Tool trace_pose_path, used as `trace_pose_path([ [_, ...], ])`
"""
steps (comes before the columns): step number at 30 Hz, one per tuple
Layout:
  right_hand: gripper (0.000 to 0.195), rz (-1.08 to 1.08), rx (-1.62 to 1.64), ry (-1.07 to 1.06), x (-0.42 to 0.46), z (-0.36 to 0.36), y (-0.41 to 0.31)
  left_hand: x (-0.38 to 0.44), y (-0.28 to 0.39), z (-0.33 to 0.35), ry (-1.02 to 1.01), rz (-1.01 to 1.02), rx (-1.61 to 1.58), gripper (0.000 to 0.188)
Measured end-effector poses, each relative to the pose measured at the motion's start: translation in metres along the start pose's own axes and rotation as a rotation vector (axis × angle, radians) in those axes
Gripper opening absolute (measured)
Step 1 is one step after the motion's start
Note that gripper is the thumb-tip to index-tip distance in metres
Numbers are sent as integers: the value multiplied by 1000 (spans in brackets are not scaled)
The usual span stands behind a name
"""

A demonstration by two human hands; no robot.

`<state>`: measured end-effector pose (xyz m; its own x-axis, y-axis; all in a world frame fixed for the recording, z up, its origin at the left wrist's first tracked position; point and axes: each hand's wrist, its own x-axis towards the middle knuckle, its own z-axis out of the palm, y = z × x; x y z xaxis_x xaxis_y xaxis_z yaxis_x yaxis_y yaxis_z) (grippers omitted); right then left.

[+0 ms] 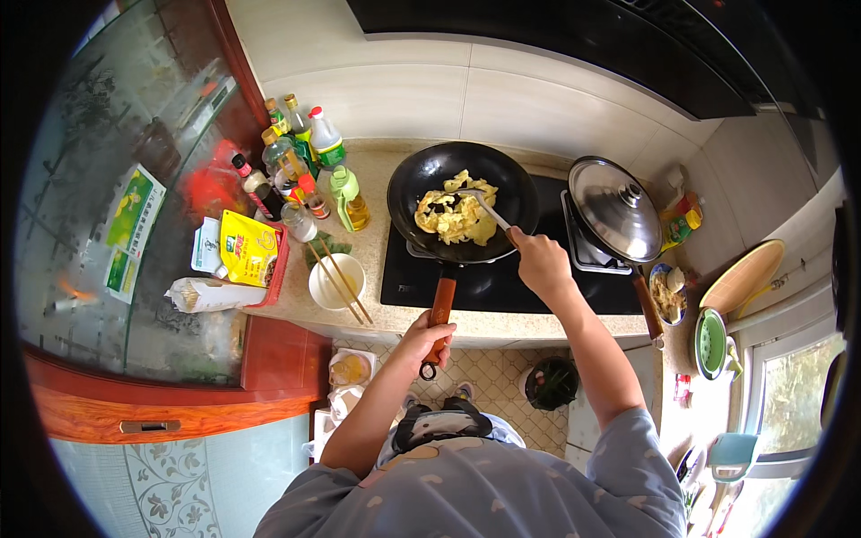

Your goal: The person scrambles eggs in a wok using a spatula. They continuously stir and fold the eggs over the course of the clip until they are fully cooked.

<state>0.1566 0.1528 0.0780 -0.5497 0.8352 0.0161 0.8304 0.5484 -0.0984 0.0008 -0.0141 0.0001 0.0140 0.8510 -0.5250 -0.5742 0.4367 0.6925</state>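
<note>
A black wok (417, 202) sits over the left burner of the black cooktop (471, 289). My left hand (424, 343) grips its reddish-brown handle (443, 299), which points back toward me. In the wok lies a heap of yellow scrambled egg (464, 225), partly broken into lumps. My right hand (543, 263) holds a metal spatula (494, 214) by its handle, and the blade end rests among the egg. Left of the cooktop stands a white bowl (321, 288) with a little yellowish residue inside. A pair of wooden chopsticks (340, 279) lies across that bowl.
A second pan under a domed steel lid (609, 208) occupies the right burner. Several sauce bottles (279, 158), an oil jug (350, 205) and a red basket (277, 279) with a yellow packet (249, 250) crowd the left counter. At right are a food bowl (668, 296) and green colander (709, 343).
</note>
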Motion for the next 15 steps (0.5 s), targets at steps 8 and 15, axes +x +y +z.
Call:
trace_pose_path([
  [8, 31, -126, -153, 66, -8, 28, -25, 4, -3, -3, -13, 5, 3, 30],
  [15, 43, -126, -298, -19, -9, 34, -32, 2, -1, -1, -3, 0, 16, 29],
])
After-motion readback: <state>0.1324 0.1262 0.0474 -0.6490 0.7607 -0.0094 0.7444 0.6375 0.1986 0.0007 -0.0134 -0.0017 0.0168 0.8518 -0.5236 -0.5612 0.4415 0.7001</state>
